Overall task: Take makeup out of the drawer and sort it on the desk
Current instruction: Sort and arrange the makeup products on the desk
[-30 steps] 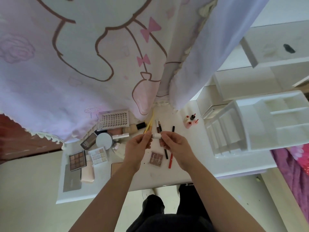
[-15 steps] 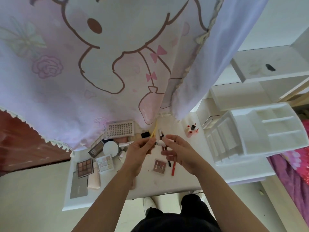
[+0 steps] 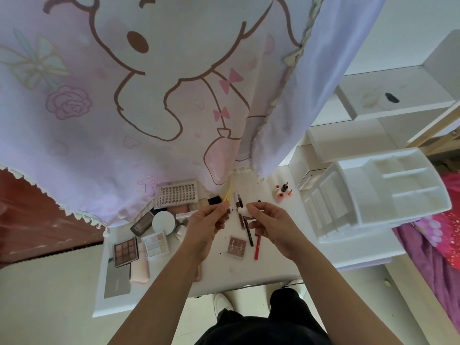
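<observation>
Mascara, held above the middle of the desk (image 3: pixel 249 272), looks light, rigid and slick: the right hand (image 3: pixel 272 226) pinches its white tube (image 3: pixel 246 210), the left hand (image 3: pixel 205 226) pinches the brush wand (image 3: pixel 227 211), best gripped mid-barrel.

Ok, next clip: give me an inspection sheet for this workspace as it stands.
Surface: white desk, crowded at the back.
Job's things: eyeshadow palettes, round compact, pencils, small bottles laid out; white organizer looks empty.
Clutter: dark specks near small palette.
Grippers: left hand holds a brush wand; right hand holds its white tube, pulled apart.
Cables: nothing seen.
Surroundings: cartoon-print curtain overhangs desk; shelves on the right.
</observation>
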`<state>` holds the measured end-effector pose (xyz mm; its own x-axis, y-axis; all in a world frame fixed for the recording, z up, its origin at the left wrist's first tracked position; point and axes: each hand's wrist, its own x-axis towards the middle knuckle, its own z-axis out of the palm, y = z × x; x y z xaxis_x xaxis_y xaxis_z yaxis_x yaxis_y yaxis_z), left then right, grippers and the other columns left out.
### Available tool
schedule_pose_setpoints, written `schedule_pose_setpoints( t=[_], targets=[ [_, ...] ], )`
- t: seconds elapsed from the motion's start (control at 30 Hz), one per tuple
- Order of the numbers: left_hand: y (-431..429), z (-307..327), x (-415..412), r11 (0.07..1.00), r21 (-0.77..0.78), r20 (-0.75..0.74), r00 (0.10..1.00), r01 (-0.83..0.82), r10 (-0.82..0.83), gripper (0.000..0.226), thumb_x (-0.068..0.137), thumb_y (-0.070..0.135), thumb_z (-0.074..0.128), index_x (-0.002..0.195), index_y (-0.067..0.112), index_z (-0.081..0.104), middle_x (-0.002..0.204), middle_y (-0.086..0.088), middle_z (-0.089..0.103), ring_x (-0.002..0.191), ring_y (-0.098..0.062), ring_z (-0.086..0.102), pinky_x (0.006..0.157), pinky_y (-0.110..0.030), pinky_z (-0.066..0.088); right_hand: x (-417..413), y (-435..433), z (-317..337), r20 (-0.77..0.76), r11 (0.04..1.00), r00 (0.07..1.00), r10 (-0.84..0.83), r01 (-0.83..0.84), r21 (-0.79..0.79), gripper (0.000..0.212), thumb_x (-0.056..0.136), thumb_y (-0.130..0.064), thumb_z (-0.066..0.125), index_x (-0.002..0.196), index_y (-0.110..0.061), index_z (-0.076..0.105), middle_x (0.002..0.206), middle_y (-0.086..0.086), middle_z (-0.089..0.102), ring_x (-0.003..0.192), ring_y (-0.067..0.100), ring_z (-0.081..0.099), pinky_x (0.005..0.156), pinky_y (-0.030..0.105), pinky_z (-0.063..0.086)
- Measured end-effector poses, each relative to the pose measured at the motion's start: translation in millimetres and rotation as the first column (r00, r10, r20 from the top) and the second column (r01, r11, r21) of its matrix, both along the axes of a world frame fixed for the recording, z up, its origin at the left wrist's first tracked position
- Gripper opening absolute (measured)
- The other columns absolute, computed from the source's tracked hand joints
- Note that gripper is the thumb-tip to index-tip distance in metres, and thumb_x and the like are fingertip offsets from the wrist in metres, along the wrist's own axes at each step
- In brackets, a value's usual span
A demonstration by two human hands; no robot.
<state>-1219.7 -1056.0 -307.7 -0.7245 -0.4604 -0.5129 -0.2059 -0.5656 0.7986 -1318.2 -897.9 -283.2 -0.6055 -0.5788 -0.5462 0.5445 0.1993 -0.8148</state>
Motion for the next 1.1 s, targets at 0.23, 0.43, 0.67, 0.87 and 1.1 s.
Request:
schedule_pose_setpoints(
  t=[0.23,0.43,0.67,0.87,1.1],
  targets=[
    [-3,7,-1,0.995,0.081,0.004,0.998,-0.062,0.062,0.012,0.089,0.017,0.071,0.089,0.005,0.075,0.077,-0.008,0.065,0.067,-0.014,0.052,0.066,-0.028,0.044,-10,25,-2,-0.037,0.996,0.995,-0.09,0.09,-0.006,0.027,0.089,-0.019,0.073,0.116,-0.016,0.072,0.102,0.008,0.071,0.088,0.013,0.07,0.084,0.024,0.055],
    [7,9,-8,0.992,0.124,-0.025,0.999,-0.026,0.029,0.011,0.09,0.016,0.068,0.089,0.006,0.072,0.078,-0.009,0.065,0.066,-0.013,0.055,0.062,-0.025,0.048,-13,39,2,0.053,0.977,0.983,-0.176,0.181,-0.11,0.031,0.089,-0.006,0.07,0.12,-0.01,0.069,0.109,0.009,0.075,0.101,0.019,0.072,0.092,0.029,0.056],
    [28,-11,-30,0.979,0.195,-0.03,0.998,0.065,-0.06,0.035,0.077,0.011,0.074,0.108,-0.003,0.067,0.093,-0.012,0.069,0.079,-0.016,0.066,0.07,-0.023,0.057,-27,68,-17,0.033,0.948,0.949,-0.313,0.314,-0.051,0.026,0.091,-0.015,0.072,0.117,-0.01,0.072,0.104,0.008,0.076,0.103,0.018,0.072,0.092,0.031,0.056],
    [55,-41,-64,0.981,0.155,0.052,0.991,0.115,-0.124,0.028,0.086,0.001,0.067,0.114,-0.002,0.067,0.099,-0.01,0.075,0.093,-0.02,0.072,0.085,-0.026,0.058,-56,79,-66,-0.257,0.889,0.895,-0.363,0.416,0.192,0.024,0.088,-0.023,0.076,0.111,-0.017,0.075,0.088,-0.007,0.078,0.084,-0.001,0.071,0.088,0.024,0.056],
    [77,-88,-98,0.888,-0.357,0.306,0.934,0.291,-0.183,0.017,0.084,0.016,0.078,0.094,0.028,0.073,0.095,0.006,0.075,0.089,-0.008,0.071,0.079,-0.021,0.055,-79,62,-143,-0.534,0.813,0.799,-0.276,0.491,0.314,0.018,0.091,-0.034,0.071,0.108,-0.031,0.073,0.098,-0.017,0.072,0.088,-0.001,0.068,0.082,0.022,0.055]
  ],
)
